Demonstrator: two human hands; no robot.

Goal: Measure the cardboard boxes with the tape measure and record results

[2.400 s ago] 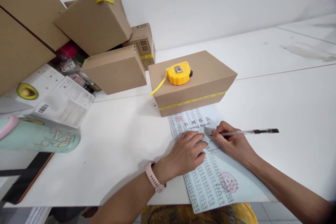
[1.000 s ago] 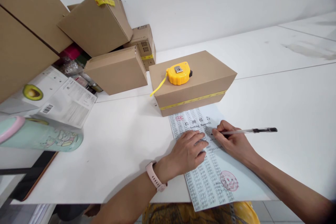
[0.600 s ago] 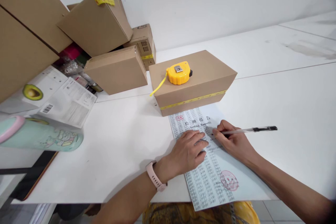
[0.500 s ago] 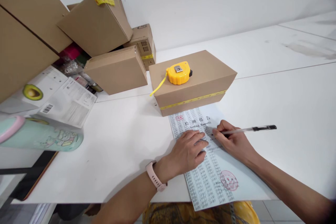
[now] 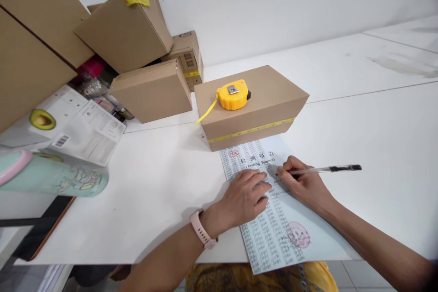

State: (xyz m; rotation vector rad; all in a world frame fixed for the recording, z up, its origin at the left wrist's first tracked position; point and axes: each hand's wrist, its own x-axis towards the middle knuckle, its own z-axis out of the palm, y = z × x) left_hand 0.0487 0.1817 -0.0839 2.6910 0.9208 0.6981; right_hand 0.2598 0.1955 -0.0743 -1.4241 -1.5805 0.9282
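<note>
A pale blue testing report (image 5: 318, 237) lies on the white table and juts past its front edge. Columns of small handwritten-looking marks and red stamps cover it. My left hand (image 5: 243, 197), with a pink watch band (image 5: 201, 228) at the wrist, rests palm down on the report, fingers slightly bent and a little apart. My right hand (image 5: 306, 187) pinches a clear pen (image 5: 342, 169) with a black cap end pointing right. The pen's tip is at the sheet, just under the printed title. At the far end of the report sits a cardboard box (image 5: 260, 105) with yellow tape.
On that box lies a yellow tape measure (image 5: 233, 95). More cardboard boxes (image 5: 125, 32) are piled at the back left. Nearer, on the left, are a white printed package (image 5: 92, 132) with an avocado picture and a mint bottle (image 5: 68, 178) with a pink ring.
The pen and my right hand have shifted very slightly to the right over the page. My left hand stays in place.
</note>
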